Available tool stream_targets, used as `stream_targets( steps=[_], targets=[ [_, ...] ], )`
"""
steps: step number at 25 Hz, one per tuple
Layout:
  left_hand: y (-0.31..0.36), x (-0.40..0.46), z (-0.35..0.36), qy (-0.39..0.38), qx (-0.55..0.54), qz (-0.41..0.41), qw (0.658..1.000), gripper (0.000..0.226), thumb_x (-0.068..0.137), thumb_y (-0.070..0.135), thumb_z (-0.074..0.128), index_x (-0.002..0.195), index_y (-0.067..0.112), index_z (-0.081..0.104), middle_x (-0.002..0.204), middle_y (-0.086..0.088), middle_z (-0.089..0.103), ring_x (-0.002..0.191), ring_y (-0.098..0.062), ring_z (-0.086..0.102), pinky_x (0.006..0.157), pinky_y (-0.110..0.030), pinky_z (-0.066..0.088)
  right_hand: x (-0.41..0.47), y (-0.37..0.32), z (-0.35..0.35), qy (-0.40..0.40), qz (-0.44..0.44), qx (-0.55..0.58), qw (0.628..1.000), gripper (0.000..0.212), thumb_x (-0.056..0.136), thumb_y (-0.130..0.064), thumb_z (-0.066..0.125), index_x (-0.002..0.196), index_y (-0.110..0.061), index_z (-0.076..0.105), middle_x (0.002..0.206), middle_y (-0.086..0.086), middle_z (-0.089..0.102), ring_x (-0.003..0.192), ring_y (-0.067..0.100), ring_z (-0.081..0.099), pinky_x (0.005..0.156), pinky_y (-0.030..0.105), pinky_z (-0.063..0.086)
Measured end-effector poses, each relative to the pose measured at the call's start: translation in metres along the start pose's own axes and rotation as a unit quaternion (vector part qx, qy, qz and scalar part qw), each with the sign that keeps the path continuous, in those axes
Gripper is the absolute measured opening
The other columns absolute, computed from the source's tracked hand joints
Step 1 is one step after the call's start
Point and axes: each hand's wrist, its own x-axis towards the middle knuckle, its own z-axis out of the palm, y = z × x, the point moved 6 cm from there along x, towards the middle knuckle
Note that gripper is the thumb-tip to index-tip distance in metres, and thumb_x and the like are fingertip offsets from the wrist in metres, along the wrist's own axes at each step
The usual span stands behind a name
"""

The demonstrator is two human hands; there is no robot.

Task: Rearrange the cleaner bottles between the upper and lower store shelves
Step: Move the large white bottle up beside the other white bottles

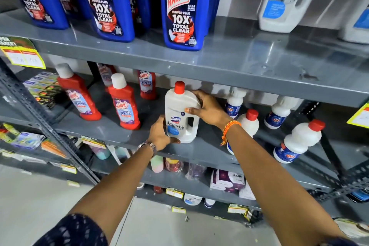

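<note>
The grey metal upper shelf [229,60] spans the view from nine to three o'clock, carrying tall blue plastic Harpic bottles [182,10] at twelve and a white Domex jug [283,0] at one o'clock. Below it, the grey lower shelf [111,130] holds red Harpic bathroom-cleaner bottles [124,104] at nine o'clock and small white red-capped bottles [299,140] at three to four o'clock. At centre stands the white plastic Domex bottle with a red cap [180,114], upright on the lower shelf between both hands. The right hand [209,109] wraps its handle side, thumb across the front. The left hand [160,136] cups its base at seven o'clock, fingers closed against it.
</note>
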Motion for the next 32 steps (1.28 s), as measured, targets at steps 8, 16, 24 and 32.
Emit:
stream_targets(
  steps=[8,16,24,32],
  targets=[
    [-0.002,-0.004,-0.01,0.017,0.029,0.021,0.999,0.072,0.052,0.008,0.1,0.117,0.009,0.069,0.113,-0.012,0.079,0.09,-0.018,0.07,0.084,-0.034,0.061,-0.021,-0.015,0.011,0.049,-0.028,-0.022,0.998,0.057,0.088,-0.02,0.074,0.139,-0.01,0.05,0.126,-0.005,0.061,0.112,0.013,0.058,0.096,0.006,0.044],
    [0.03,-0.079,-0.043,-0.059,0.101,0.074,0.99,0.051,0.038,0.034,0.103,0.081,0.025,0.078,0.088,0.009,0.083,0.077,0.008,0.075,0.069,-0.023,0.064,-0.098,-0.059,-0.002,0.042,-0.112,0.008,0.993,0.054,0.091,-0.03,0.069,0.14,-0.014,0.049,0.13,-0.002,0.065,0.117,0.009,0.062,0.101,0.033,0.052],
    [0.178,-0.134,-0.073,-0.058,0.052,0.217,0.973,0.058,0.034,0.039,0.104,0.085,0.022,0.082,0.086,0.015,0.083,0.08,0.001,0.078,0.072,-0.033,0.066,-0.176,-0.149,-0.107,0.142,-0.193,0.112,0.964,0.054,0.089,-0.037,0.068,0.139,-0.025,0.053,0.132,-0.014,0.066,0.123,0.004,0.061,0.103,0.029,0.05],
    [0.358,-0.138,-0.058,-0.045,-0.01,0.336,0.941,0.068,0.033,0.033,0.106,0.094,0.018,0.078,0.09,0.007,0.084,0.082,-0.008,0.081,0.074,-0.037,0.067,-0.19,-0.232,-0.265,0.216,-0.302,0.156,0.915,0.035,0.096,-0.023,0.06,0.128,-0.01,0.064,0.117,0.011,0.073,0.104,0.018,0.069,0.088,0.032,0.057]
  ],
)
